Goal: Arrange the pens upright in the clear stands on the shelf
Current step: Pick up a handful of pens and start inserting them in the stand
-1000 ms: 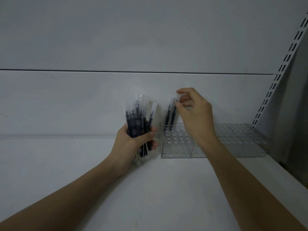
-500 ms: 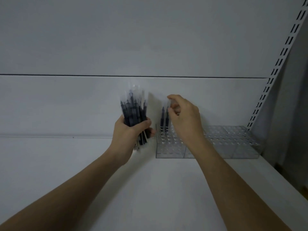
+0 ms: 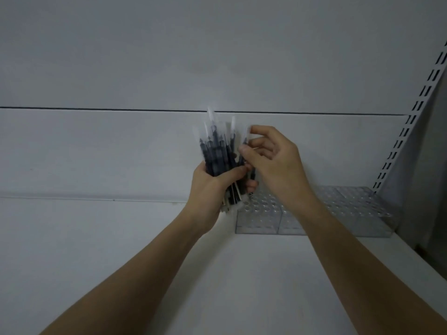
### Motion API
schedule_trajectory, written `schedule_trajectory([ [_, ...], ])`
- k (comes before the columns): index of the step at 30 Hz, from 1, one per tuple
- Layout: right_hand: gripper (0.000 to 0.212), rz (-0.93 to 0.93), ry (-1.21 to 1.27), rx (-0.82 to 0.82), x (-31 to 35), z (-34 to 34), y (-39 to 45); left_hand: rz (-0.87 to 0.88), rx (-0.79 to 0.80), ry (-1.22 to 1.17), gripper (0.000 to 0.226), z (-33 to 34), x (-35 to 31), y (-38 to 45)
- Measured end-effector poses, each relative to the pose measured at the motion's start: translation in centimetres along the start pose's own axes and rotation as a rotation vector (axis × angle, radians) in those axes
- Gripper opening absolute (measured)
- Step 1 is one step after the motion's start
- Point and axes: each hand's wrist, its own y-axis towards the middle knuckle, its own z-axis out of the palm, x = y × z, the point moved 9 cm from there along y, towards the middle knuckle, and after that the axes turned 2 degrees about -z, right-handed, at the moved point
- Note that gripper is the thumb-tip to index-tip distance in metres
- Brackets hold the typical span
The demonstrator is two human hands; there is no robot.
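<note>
My left hand (image 3: pixel 208 189) is shut around a bundle of dark pens (image 3: pixel 217 153) with clear caps, held upright above the shelf. My right hand (image 3: pixel 273 160) is right beside the bundle and pinches a single pen (image 3: pixel 245 141) at the bundle's right edge between thumb and forefinger. Behind and below both hands, a clear stand (image 3: pixel 261 221) with rows of round holes sits on the white shelf (image 3: pixel 145 250). A second clear stand (image 3: pixel 358 204) adjoins it on the right. The hands hide any pens standing in the stand.
The white back wall (image 3: pixel 121 153) rises right behind the stands. A slotted metal upright (image 3: pixel 411 122) runs diagonally at the far right, just past the second stand. The shelf's right edge (image 3: pixel 425 267) drops off beside my right forearm.
My right hand has left the pens standing in the stand and moved left to the bundle, where it now pinches one pen. My left hand has lifted the bundle higher.
</note>
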Motion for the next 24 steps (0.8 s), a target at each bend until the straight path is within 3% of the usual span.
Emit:
schedule_trajectory([
  [7, 0.038, 0.01, 0.1, -0.129, -1.0, -2.1, -1.0, -0.007, 0.007, 0.065, 0.022, -0.2, 0.7, -1.0],
  [16, 0.045, -0.025, 0.137, -0.1, -0.2, -1.7, -1.4, 0.052, -0.007, 0.111, 0.022, -0.2, 0.1, -1.6],
  [24, 0.042, -0.151, 0.256, -0.314, 1.3, -4.1, -1.8, 0.076, -0.084, 0.093, 0.012, -2.0, -0.5, -1.1],
])
